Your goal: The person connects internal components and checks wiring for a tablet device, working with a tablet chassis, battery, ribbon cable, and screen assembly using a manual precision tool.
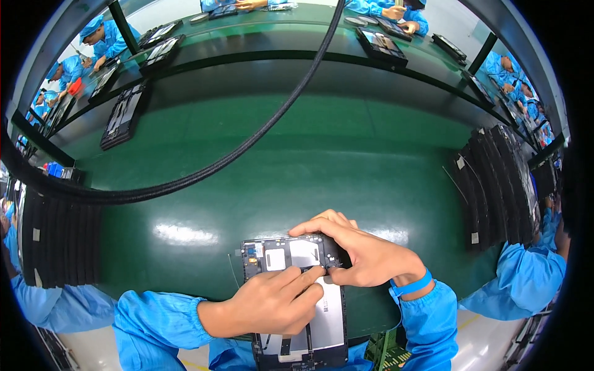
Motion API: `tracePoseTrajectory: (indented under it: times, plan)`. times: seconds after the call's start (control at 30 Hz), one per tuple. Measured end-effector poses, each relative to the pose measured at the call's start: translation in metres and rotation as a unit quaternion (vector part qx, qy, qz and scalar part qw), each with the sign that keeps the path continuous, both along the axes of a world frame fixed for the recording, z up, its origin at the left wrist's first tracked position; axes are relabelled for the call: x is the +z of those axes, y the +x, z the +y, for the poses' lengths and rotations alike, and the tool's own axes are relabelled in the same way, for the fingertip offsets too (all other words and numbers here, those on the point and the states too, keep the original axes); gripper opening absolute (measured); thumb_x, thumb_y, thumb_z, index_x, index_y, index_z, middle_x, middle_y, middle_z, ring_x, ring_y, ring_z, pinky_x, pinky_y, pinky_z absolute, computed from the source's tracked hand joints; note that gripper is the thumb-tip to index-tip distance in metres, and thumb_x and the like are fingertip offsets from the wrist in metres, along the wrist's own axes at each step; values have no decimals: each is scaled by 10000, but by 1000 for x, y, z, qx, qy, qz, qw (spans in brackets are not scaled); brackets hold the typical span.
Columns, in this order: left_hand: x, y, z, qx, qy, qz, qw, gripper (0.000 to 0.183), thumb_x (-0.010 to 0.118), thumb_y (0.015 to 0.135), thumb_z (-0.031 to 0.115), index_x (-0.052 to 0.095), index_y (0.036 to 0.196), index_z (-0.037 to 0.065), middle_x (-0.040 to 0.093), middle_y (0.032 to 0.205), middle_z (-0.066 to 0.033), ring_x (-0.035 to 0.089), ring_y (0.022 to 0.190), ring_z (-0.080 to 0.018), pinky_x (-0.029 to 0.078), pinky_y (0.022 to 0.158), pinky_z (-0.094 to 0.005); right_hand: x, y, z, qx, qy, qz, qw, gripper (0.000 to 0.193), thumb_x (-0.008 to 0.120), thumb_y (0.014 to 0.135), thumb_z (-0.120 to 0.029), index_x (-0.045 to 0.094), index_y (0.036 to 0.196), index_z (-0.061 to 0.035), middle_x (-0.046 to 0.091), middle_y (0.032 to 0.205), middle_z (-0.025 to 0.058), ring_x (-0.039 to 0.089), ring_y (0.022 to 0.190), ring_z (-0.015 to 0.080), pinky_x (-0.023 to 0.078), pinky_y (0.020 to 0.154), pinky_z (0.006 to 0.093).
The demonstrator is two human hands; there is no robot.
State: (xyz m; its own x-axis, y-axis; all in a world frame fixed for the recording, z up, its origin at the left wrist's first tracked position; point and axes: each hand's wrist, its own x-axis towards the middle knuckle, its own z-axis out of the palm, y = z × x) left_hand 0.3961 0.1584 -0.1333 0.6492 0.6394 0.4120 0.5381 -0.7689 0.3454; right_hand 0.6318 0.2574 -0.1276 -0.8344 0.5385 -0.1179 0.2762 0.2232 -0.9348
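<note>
An opened tablet (331, 318) with a black frame, silver plates and dark ribbon cables lies at the table's near edge, its lower end reaching toward me. My left hand (275, 303) comes over it from the left, fingers bent and drawn together, fingertips down on the tablet's upper middle. Whatever those fingertips may pinch is hidden. My right hand (365, 250) grips the upper right corner, with the index finger along the top edge and the thumb on the inner side near the left fingertips. A blue wrist strap (413, 285) circles my right wrist.
Black tablet trays or housings stand in stacks at left (59, 241) and right (495, 185). A thick black cable (247, 145) arcs across the view. Another opened tablet (124, 117) lies far left. Beyond a raised shelf (260, 60), people in blue work; a blue sleeve (516, 278) is close on the right.
</note>
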Motion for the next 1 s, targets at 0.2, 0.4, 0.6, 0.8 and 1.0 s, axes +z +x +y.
tracePoseTrajectory:
  times: [0.2,0.4,0.6,0.8,1.0]
  plan:
    - [0,-5,3,3,-36,-70,997,254,743,801,52,700,1050,25,767,1165,-118,689,824,-230,597,625,-351,-7,-5,-6,-57,20,50,997,765,741,834,19,580,1562,-154,613,1328,103,569,1375,279,328,1194,447]
    - [-1,-31,26,53,15,-207,977,197,667,872,-22,710,1056,33,771,981,-124,681,730,-268,552,618,-410,-10,0,-7,-75,-13,71,995,716,738,870,-1,597,1561,-121,638,1385,114,584,1397,286,366,1232,463]
    - [9,-75,22,237,-38,-92,966,189,623,912,-25,686,1080,34,709,741,-131,640,519,-342,496,520,-457,-14,-3,-12,-107,-1,82,991,659,741,899,-29,616,1543,-84,663,1411,136,604,1405,297,419,1235,466]
    - [18,-79,2,276,-242,-24,930,527,600,860,42,569,1385,50,692,633,-144,686,562,-417,531,601,-560,-8,-9,-17,-120,25,57,991,635,730,920,-53,614,1544,-84,676,1392,128,605,1387,286,395,1231,472]
    - [35,-84,10,238,-490,-131,828,714,596,923,-107,407,1591,57,709,767,-77,580,581,-79,420,547,-300,-9,-13,-17,-127,23,52,990,639,721,921,-50,609,1550,-89,679,1383,118,608,1365,275,387,1222,467]
